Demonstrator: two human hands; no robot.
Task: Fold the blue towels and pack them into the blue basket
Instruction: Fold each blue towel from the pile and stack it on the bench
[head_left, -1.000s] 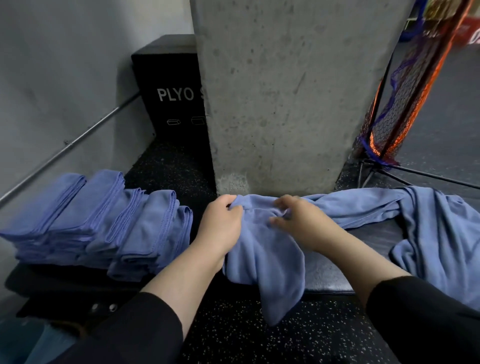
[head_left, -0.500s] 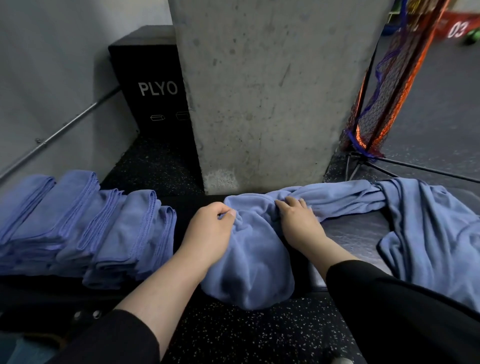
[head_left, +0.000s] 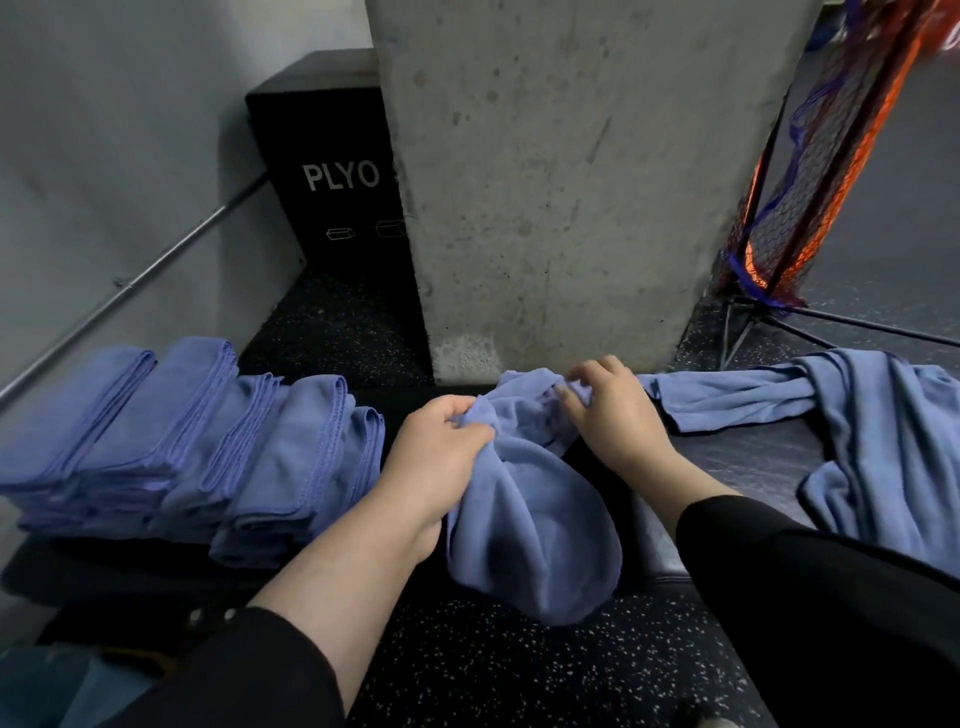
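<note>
— Where's the towel?
— A bunched blue towel (head_left: 530, 525) droops off the dark bench (head_left: 753, 457) edge at six o'clock; left hand (head_left: 441, 457) grips it, right hand (head_left: 613, 415) pinches its top.
— Around it?
— Folded towels (head_left: 182, 441) at nine, loose towels (head_left: 857, 431) at three. Concrete pillar (head_left: 571, 182) at twelve, black plyo box (head_left: 322, 171) at eleven, netting (head_left: 810, 171), perhaps a goal, at two; speckled floor (head_left: 493, 675).

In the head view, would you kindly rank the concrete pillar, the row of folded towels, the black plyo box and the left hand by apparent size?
1. Concrete pillar.
2. Row of folded towels.
3. Black plyo box, partly hidden behind the pillar, so its true extent is unsure.
4. Left hand, enlarged by nearness to the camera.
</note>
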